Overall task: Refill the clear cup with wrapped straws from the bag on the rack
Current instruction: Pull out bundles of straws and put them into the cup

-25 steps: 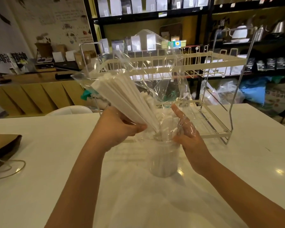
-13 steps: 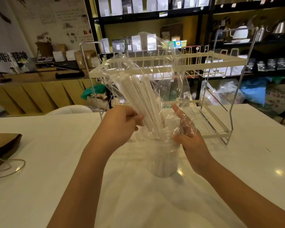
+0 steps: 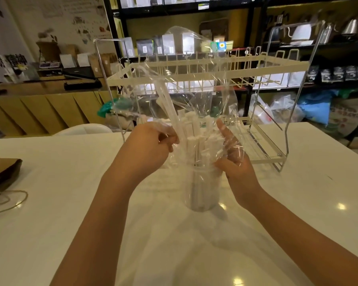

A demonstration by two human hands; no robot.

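A clear cup [image 3: 204,190] stands on the white table [image 3: 50,203], holding many white wrapped straws [image 3: 194,133] that stick up above its rim. A clear plastic bag [image 3: 196,79] is upended over the cup, its mouth around the straws. My left hand [image 3: 151,147] pinches the bag's left side just above the rim. My right hand [image 3: 234,159] presses the bag's film against the cup's right side, thumb up. One or two straws [image 3: 165,102] still stand tall inside the bag.
A two-tier white wire rack [image 3: 267,69] stands right behind the cup. A brown paper bag with a string handle [image 3: 0,176] lies at the table's left edge. Black shelves with packets and kettles fill the background.
The straw bundle, tilted left in the bag a second ago, has swung upright and slid down into the cup. The bag now stands higher and nearly empty. My left hand moved right and down.
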